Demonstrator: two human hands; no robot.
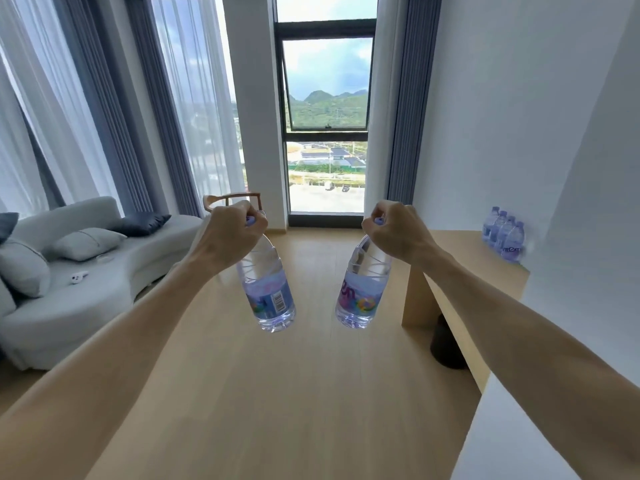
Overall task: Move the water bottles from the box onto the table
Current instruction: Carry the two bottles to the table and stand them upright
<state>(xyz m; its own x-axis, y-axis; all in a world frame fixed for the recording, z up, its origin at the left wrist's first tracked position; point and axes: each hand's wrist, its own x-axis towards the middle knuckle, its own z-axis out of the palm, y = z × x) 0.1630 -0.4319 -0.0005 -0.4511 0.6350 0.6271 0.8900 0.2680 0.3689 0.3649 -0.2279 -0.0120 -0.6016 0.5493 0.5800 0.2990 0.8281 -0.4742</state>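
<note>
The left hand (239, 225) has its fingers curled round the purple cap and neck of one water bottle (268, 289), which hangs in the air over the wooden floor (277, 393); the right hand (394, 226) grips a second water bottle (362, 289) the same way, just beside the first; four more bottles (504, 235) stand clustered on the light wooden bench (460, 247) at the right wall; a grey sofa (104, 282) sits at left.
</note>
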